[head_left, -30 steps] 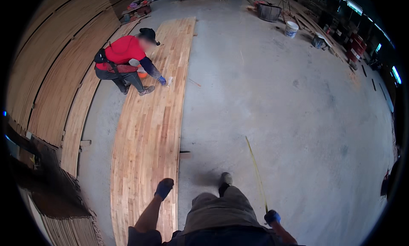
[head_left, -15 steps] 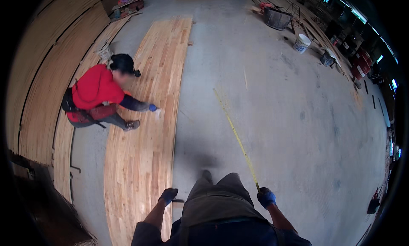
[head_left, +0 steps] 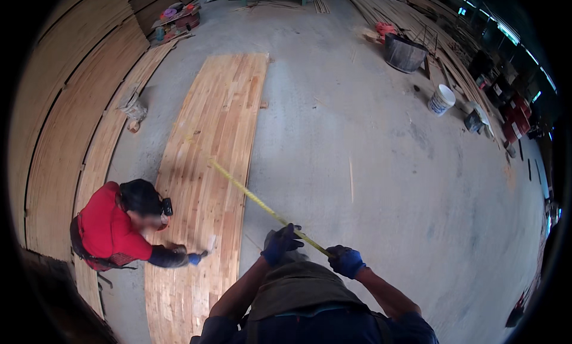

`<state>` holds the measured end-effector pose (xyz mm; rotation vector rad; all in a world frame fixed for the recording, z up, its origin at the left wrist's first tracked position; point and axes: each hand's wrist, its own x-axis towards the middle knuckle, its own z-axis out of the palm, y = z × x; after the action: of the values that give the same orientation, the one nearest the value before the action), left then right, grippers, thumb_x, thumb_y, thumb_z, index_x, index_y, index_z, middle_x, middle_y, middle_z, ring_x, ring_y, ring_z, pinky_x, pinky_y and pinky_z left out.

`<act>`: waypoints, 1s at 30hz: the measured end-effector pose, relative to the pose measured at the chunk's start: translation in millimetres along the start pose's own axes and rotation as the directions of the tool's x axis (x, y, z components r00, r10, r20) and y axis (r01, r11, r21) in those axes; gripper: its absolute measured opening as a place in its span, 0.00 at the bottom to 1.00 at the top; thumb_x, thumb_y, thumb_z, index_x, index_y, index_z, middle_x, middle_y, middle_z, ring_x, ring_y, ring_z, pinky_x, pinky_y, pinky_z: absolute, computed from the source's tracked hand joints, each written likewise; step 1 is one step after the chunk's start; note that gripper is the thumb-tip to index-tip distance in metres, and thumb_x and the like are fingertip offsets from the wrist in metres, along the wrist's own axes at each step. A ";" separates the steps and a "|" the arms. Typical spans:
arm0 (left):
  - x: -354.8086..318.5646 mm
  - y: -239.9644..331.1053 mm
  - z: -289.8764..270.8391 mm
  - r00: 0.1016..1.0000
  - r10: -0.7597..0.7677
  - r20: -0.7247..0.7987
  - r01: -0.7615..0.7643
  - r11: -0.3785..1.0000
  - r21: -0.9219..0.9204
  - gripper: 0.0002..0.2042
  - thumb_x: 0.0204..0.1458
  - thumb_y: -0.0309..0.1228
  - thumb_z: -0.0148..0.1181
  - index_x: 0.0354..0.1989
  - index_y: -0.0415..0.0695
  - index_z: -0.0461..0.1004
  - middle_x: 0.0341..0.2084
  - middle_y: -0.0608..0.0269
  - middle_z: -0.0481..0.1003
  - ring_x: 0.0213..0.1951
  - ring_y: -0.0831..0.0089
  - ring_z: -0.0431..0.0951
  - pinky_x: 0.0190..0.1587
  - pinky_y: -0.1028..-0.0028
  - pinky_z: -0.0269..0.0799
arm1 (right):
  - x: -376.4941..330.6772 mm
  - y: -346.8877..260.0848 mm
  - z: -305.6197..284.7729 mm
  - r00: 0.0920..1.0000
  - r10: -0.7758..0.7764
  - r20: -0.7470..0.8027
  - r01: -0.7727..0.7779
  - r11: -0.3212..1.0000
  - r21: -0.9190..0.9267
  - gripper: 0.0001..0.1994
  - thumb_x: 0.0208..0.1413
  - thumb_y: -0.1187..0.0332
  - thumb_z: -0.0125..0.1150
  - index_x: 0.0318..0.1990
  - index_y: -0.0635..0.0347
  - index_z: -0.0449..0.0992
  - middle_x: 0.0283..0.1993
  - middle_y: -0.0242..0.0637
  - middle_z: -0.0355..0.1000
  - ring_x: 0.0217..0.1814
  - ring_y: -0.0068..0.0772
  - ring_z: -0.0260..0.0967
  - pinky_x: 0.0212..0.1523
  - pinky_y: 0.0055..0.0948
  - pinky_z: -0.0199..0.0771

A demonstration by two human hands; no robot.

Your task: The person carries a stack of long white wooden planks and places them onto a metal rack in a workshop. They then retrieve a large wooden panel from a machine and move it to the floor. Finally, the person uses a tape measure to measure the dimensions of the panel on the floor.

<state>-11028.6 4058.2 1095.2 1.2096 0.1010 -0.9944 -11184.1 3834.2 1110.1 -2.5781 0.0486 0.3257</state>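
Note:
In my right hand [head_left: 347, 262], gloved in blue and black, is the near end of a yellow tape measure [head_left: 256, 200], fingers closed round it. The blade runs up and left, its far part over the long wooden panel [head_left: 205, 183]; that far tip is blurred. My left hand [head_left: 281, 244], also gloved, is at the blade a little ahead of my right, its fingers around the strip. Left of the panel a person in red [head_left: 113, 225] crouches, and that person's gloved hand [head_left: 195, 259] holds a small pale tool against the wood.
Stacked boards [head_left: 56, 135] line the left side, with a stained bucket [head_left: 132, 106] near them. A black tub [head_left: 405, 52], a white bucket [head_left: 441, 100] and a dark pail [head_left: 475, 121] stand at far right beside long timber strips. A thin stick [head_left: 351, 180] lies on the floor.
My left hand has moved from the panel's edge to the tape. My right hand has shifted left and up, and the blade has swung left over the panel. The person in red appears nearer.

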 end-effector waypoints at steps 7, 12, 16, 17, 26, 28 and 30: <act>241.9 163.6 -109.4 0.951 0.282 -0.125 -0.300 0.938 -0.172 0.26 0.63 0.49 0.49 0.49 0.33 0.73 0.41 0.50 0.79 0.43 0.60 0.81 0.45 0.62 0.81 | 304.0 66.2 -107.1 0.985 -0.071 0.156 0.078 0.996 -0.037 0.17 0.55 0.60 0.53 0.51 0.51 0.75 0.47 0.45 0.75 0.46 0.48 0.74 0.45 0.45 0.76; 398.9 363.8 -158.2 0.965 0.211 -0.153 -0.222 0.974 -0.054 0.28 0.62 0.53 0.48 0.50 0.36 0.73 0.41 0.50 0.79 0.43 0.61 0.82 0.44 0.64 0.80 | 413.7 186.0 -198.5 0.991 0.064 0.114 -0.043 0.983 -0.180 0.18 0.51 0.61 0.58 0.51 0.47 0.76 0.41 0.38 0.76 0.39 0.43 0.75 0.41 0.41 0.77; 548.6 482.5 -186.1 0.981 0.170 -0.098 -0.171 0.985 -0.002 0.27 0.61 0.54 0.48 0.51 0.40 0.73 0.42 0.53 0.80 0.42 0.63 0.81 0.43 0.67 0.79 | 532.3 235.3 -279.9 0.998 0.018 0.066 -0.007 0.987 -0.159 0.15 0.50 0.64 0.57 0.47 0.46 0.77 0.37 0.37 0.76 0.38 0.43 0.75 0.36 0.41 0.76; 587.3 509.1 -186.4 0.982 0.164 -0.089 -0.166 0.986 -0.015 0.27 0.61 0.55 0.48 0.53 0.42 0.73 0.43 0.55 0.80 0.43 0.65 0.81 0.43 0.69 0.78 | 576.2 247.0 -297.7 0.999 0.019 0.031 -0.014 0.987 -0.159 0.15 0.50 0.64 0.57 0.46 0.46 0.77 0.36 0.37 0.76 0.38 0.43 0.75 0.36 0.42 0.76; 826.7 648.4 -255.7 0.931 0.098 -0.352 -0.170 0.969 -0.180 0.26 0.61 0.56 0.49 0.53 0.45 0.72 0.40 0.57 0.80 0.35 0.66 0.82 0.37 0.72 0.77 | 1000.9 380.7 -371.9 0.992 0.094 0.078 -0.109 0.971 0.213 0.13 0.49 0.62 0.60 0.43 0.49 0.80 0.38 0.41 0.76 0.38 0.47 0.75 0.38 0.45 0.76; 850.2 622.0 -299.0 0.911 -0.015 -0.413 -0.113 0.952 -0.284 0.28 0.60 0.57 0.49 0.56 0.46 0.70 0.43 0.55 0.79 0.36 0.66 0.82 0.38 0.71 0.77 | 1106.7 351.5 -423.0 0.997 -0.001 0.073 -0.006 0.995 0.101 0.13 0.50 0.63 0.60 0.43 0.51 0.80 0.39 0.43 0.77 0.39 0.48 0.75 0.39 0.45 0.76; 869.8 617.6 -303.4 0.818 -0.060 -0.571 -0.053 0.983 -0.178 0.23 0.61 0.53 0.50 0.50 0.45 0.72 0.38 0.55 0.80 0.33 0.68 0.82 0.34 0.71 0.75 | 1203.3 336.5 -455.7 0.995 -0.059 0.076 0.060 0.998 -0.014 0.13 0.50 0.63 0.59 0.43 0.52 0.80 0.41 0.44 0.77 0.41 0.48 0.75 0.41 0.44 0.76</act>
<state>-9960.7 3799.9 943.8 1.3007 0.6644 -0.5728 -9949.2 3347.3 1026.9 -2.5754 -0.0586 0.4021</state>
